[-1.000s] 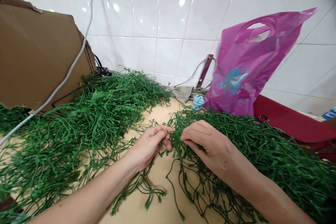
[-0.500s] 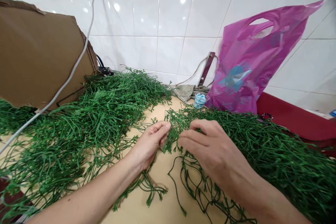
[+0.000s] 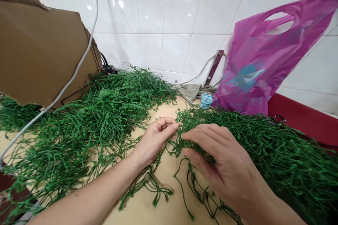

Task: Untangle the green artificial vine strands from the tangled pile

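Note:
My left hand [image 3: 158,137] is closed in a pinch, thumb against fingers, on a green stem of what looks like artificial foliage. A small cluster of green stems [image 3: 186,123] stands just past its fingertips. To the right of that cluster, my right hand [image 3: 219,158] has its thumb apart from its fingers, and nothing shows held between them. Its fingertips are close to the cluster; I cannot tell if they touch it. Loose stems [image 3: 206,197] lie under the right hand, and more stems [image 3: 151,186] lie below the left wrist.
A large heap of green stems [image 3: 111,109] spreads on the left, another heap [image 3: 280,147] on the right. Behind stand a cardboard box [image 3: 44,52], a grey cable [image 3: 79,65] and a purple plastic bag [image 3: 253,63]. A blue-white crumpled item [image 3: 206,100] lies near the tiled wall.
My right hand has opened, its thumb moving away from the fingers. My left hand keeps its pinch beside the cluster. The whole view has shifted slightly.

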`<state>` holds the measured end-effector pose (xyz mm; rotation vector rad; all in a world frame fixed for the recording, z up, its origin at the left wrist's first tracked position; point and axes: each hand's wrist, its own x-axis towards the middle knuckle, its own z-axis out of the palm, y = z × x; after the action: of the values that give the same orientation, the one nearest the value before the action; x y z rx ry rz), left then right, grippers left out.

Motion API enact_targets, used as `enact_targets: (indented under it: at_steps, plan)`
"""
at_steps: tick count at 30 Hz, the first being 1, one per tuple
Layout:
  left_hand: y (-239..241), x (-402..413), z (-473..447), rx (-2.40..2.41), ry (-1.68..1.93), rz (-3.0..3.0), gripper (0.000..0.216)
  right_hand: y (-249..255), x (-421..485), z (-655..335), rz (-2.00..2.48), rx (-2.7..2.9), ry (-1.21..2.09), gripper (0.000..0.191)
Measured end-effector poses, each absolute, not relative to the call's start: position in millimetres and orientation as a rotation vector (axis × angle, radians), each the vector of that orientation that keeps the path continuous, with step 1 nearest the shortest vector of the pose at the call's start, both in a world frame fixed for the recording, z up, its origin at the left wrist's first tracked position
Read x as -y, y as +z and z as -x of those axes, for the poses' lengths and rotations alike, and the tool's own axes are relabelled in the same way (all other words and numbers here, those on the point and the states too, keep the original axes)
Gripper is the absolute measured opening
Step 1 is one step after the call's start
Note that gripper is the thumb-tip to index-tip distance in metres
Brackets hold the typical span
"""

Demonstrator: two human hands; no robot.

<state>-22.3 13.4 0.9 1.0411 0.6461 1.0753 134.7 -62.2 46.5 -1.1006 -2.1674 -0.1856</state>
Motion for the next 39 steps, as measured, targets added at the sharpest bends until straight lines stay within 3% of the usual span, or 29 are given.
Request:
enact_targets:
  at_steps: [10,16,23,29,35,39]
  plan:
    - [-3,-13,22,-0.625,1.03,-1.218,0.033,21,38,-152,1.467,1.999,0.068,0.006]
    - [0,-14,21,-0.67,1.09,-1.203,0.038,52,54,-158,1.668,2.279,0.088,0.006]
    - [-10,-17,20,-0.614,1.061,-1.222,0.033,81,71,-167,1.494,2.124,-0.067,0.016]
    - [-9,-15,21,-0.589,1.044,-1.238,0.03,66,58,-154,1.355,1.979,-0.166,0.01]
    - [-9,-11,22,-0.584,0.919,-1.319,0.029,41,44,-150,1.368,2.121,0.045,0.007]
    - [-6,-6,18,-0.562,0.722,-1.255,0.029,38,42,-156,1.496,2.123,0.257,0.021]
